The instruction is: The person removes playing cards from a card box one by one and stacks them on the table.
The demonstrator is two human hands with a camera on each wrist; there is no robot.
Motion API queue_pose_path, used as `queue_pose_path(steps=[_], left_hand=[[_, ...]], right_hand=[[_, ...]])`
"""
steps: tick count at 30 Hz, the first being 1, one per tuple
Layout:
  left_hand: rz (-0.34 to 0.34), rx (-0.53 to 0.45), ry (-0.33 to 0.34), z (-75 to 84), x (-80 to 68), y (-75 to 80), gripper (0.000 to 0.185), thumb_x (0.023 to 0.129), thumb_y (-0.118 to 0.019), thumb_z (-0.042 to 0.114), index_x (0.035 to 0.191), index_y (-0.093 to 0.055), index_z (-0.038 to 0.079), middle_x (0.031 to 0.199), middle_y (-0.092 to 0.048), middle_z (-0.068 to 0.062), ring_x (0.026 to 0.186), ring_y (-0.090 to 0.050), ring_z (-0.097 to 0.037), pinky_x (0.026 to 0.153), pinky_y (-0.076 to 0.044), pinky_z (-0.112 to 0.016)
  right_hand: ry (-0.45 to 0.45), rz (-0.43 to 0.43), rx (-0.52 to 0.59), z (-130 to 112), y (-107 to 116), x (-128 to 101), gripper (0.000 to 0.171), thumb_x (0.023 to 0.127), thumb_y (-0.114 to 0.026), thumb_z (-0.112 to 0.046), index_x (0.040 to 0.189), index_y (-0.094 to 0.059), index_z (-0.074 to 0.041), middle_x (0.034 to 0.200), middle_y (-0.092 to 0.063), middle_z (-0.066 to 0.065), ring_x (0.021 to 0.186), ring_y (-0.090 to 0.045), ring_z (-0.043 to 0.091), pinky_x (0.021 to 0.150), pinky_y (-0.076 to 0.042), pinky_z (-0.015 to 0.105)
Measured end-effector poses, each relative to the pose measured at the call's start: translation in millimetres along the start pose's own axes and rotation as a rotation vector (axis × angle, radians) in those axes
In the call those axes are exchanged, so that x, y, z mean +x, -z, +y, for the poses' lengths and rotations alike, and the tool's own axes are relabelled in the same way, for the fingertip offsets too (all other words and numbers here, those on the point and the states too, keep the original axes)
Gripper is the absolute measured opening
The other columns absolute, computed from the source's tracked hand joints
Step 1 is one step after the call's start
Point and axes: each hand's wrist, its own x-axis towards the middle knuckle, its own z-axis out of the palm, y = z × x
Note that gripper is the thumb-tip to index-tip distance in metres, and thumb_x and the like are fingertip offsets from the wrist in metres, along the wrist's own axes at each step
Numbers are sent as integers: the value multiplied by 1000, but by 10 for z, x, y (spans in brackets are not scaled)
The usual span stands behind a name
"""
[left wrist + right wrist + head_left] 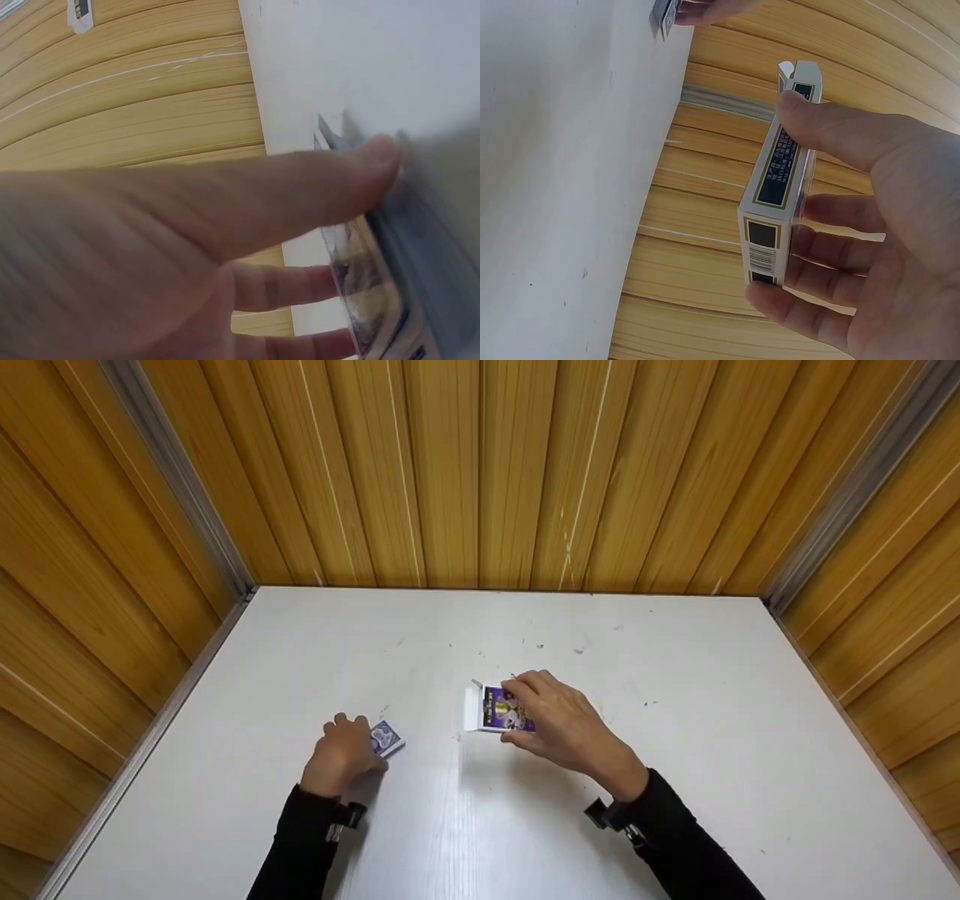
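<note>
We are pinching a card deck (387,738) in our left hand (341,754) and gripping an open-flapped box (493,710) in our right hand (568,727).

The person's left sleeve (292,855) and right sleeve (694,836) were long, black and plain, each reaching down to the wrist, where it ended in a dark cuff edge. The left hand (341,754) and right hand (574,727) were bare. Strapped at the inner side of the left wrist was a small, black, block-shaped camera (351,814), with a bright, silvery piece beside it. A matching black camera (597,813), boxy and square-cornered, was worn at the right wrist; a shiny, pale fitting (634,835) lay next to it against the cloth, its finer details too small to tell.
</note>
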Motion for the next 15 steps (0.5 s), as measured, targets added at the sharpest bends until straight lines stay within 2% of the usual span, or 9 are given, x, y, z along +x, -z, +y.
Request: queue_pose_path(steps=[6, 15], left_hand=[[28, 3, 11, 11, 7, -26, 63, 79, -89, 21, 115, -54, -17, 101, -49, -26, 96, -50, -38, 80, -53, -53], [15, 7, -2, -8, 15, -7, 46, 78, -79, 6, 108, -54, -17, 97, -47, -24, 94, -50, -39, 80, -52, -53]], right_hand=[[-6, -8, 8, -4, 1, 1, 67, 82, -89, -36, 134, -62, -5, 124, -63, 9, 107, -61, 23, 76, -55, 36], [-27, -33, 2, -16, 4, 1, 67, 83, -87, -39, 135, -61, -5, 124, -62, 9, 106, -60, 22, 75, -54, 35]])
